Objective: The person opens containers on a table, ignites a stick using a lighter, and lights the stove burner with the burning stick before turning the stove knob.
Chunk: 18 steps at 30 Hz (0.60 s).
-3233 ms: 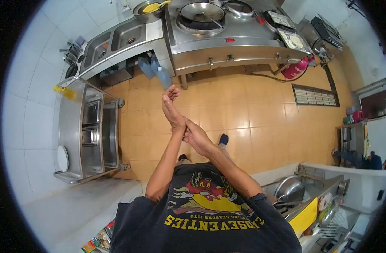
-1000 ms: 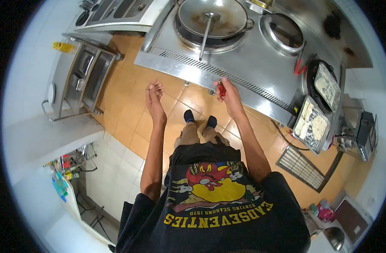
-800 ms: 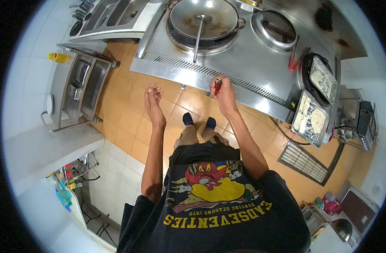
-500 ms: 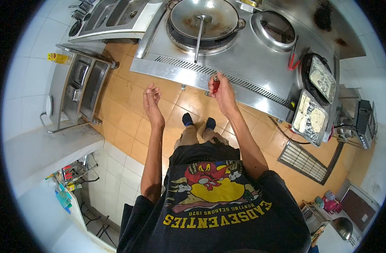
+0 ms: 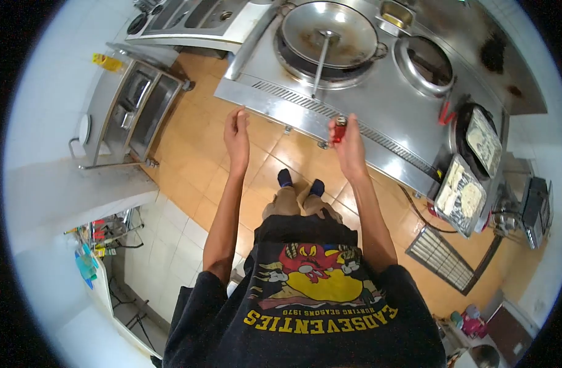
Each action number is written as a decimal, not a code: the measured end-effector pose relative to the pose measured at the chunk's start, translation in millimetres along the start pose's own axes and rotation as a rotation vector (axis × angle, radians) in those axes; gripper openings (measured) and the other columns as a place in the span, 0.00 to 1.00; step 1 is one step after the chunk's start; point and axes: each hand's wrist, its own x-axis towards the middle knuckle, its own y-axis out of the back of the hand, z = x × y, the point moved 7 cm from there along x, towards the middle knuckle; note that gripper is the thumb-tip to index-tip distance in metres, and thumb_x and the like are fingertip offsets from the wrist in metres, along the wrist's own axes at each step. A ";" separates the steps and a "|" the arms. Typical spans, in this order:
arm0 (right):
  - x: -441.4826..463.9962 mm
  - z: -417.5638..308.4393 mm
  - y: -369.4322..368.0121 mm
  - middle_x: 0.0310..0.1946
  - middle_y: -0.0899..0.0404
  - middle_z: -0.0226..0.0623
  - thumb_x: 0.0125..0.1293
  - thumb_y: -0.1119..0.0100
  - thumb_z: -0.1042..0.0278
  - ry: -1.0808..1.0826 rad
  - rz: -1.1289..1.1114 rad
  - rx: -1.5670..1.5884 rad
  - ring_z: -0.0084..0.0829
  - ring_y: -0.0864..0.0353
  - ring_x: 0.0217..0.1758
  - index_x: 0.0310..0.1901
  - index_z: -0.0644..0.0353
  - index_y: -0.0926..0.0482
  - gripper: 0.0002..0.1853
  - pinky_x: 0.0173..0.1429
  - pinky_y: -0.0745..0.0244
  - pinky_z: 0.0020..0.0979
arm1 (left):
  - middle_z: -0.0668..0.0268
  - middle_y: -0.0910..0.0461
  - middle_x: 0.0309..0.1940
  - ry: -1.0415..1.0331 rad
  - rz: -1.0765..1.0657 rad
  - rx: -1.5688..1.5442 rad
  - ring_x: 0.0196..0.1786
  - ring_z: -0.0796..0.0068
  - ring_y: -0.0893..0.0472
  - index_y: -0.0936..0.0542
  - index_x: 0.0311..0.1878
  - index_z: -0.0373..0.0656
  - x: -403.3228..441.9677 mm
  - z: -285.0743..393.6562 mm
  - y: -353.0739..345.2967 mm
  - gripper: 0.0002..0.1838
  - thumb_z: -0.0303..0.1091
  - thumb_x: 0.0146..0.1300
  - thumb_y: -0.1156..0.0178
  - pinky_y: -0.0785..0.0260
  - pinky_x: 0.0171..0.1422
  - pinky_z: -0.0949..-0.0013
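Note:
My right hand (image 5: 350, 147) is closed around a small red lighter (image 5: 339, 130), its metal top pointing up. It is just in front of the steel stove's front edge (image 5: 293, 113). My left hand (image 5: 237, 140) is held up over the tiled floor, left of the stove edge, with loosely bent fingers and nothing visible in it. Beyond the hands, a large wok (image 5: 299, 37) sits on a burner, and a long-handled ladle (image 5: 321, 64) rests in it with the handle toward me.
Right of the wok are a round burner ring (image 5: 404, 67), red-handled tongs (image 5: 445, 113) and two metal trays of pale food, the nearer tray (image 5: 443, 205) at the stove's end. A sink (image 5: 216, 18) is back left, a steel cart (image 5: 103, 132) left. A floor grate (image 5: 437, 260) lies right.
The view has shifted, so the stove and wok appear farther right. My left hand has turned more side-on with its fingers closer together. The lighter stays in my right hand, now more upright.

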 end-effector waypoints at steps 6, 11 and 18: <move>-2.7 1.9 5.1 0.25 0.31 0.26 0.75 0.67 0.42 0.021 0.106 -0.059 0.20 0.35 0.29 0.37 0.58 0.26 0.27 0.37 0.37 0.25 | 0.61 0.17 0.34 -0.120 0.037 0.431 0.36 0.66 0.20 0.18 0.44 0.41 88.3 -17.7 -9.4 0.16 0.44 0.64 0.41 0.29 0.42 0.66; -1.9 2.8 4.6 0.25 0.30 0.28 0.76 0.68 0.43 0.034 0.180 -0.064 0.22 0.35 0.30 0.37 0.59 0.26 0.27 0.38 0.37 0.26 | 0.58 0.16 0.30 -0.217 -0.016 0.808 0.36 0.58 0.17 0.15 0.38 0.45 150.5 -43.5 -25.3 0.12 0.43 0.59 0.39 0.28 0.42 0.60; -5.5 9.9 15.6 0.28 0.29 0.29 0.76 0.68 0.45 0.014 0.316 0.000 0.24 0.32 0.32 0.37 0.58 0.28 0.26 0.41 0.35 0.28 | 0.57 0.16 0.29 -0.283 -0.184 1.377 0.36 0.61 0.16 0.16 0.31 0.48 203.5 -79.9 -54.2 0.10 0.43 0.57 0.39 0.28 0.43 0.59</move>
